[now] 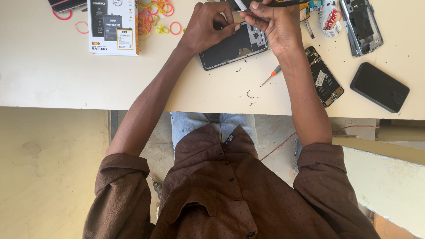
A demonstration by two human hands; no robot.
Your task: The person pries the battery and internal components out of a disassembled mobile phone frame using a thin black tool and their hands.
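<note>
An opened smartphone (230, 49) with its back removed lies on the cream table (53, 75), dark inner surface up. My left hand (208, 27) rests on its upper left part, fingers curled and pressing it down. My right hand (274, 24) hovers over the phone's top right corner, fingers pinched on a thin dark tool (287, 3) that runs toward the top edge. The tool's tip is hidden behind my fingers.
A small orange-handled screwdriver (271, 76) lies just below the phone. Right of it are a bare phone board (324, 76), a black phone (380, 86) and a phone frame (362, 25). A white battery box (113, 26) and coloured rubber bands (155, 15) sit at the left.
</note>
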